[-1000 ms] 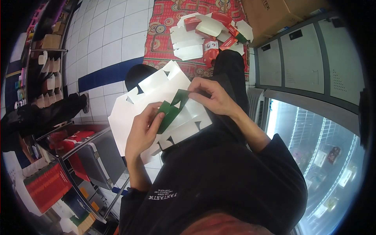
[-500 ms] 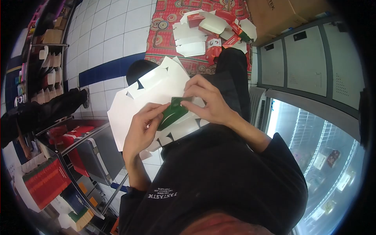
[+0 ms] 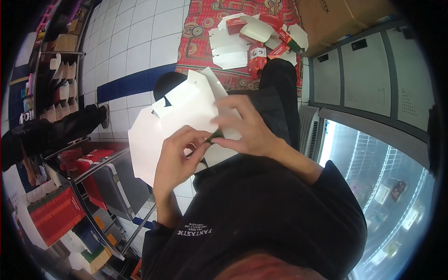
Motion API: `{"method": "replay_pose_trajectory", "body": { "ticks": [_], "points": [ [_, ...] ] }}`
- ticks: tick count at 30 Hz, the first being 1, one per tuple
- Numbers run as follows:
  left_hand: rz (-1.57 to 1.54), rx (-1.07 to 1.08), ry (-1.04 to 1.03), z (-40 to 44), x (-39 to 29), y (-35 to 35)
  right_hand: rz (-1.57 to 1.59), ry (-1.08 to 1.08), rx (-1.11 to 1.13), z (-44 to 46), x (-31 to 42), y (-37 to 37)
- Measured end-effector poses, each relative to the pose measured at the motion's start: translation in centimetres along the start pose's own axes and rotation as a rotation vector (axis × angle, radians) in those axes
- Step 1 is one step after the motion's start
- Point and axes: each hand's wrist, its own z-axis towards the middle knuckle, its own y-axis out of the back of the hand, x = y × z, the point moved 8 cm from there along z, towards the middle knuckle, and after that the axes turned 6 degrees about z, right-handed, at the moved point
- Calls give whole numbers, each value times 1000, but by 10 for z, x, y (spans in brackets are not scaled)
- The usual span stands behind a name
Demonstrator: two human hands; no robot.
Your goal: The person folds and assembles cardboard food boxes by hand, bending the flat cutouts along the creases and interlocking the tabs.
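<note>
Two hands (image 3: 181, 151) touch green card (image 3: 216, 136); white cardboard (image 3: 145, 140) lies beneath.

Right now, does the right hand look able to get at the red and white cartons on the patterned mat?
Probably not without leaning: the cartons lie beyond the right knee, and the right hand touches the green piece.

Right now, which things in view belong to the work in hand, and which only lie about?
Seemingly in use:
- green piece, in the left hand, right hand at it
- white card beneath

Apparently lying about:
- red-and-white cartons on the patterned mat
- cardboard box by the lockers
</note>
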Motion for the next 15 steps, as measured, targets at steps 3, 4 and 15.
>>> {"method": "replay_pose_trajectory", "body": {
  "ticks": [3,4,15],
  "points": [
    [-53,-250,-9,-14,-24,19,239,-114,-307,-13,-17,1],
    [-149,-334,-62,-22,-32,25,513,-202,-395,-21,-32,-2],
    [-122,-909,-416,-54,-55,18,668,-290,28,-3,-1,-45]
  ]
}}
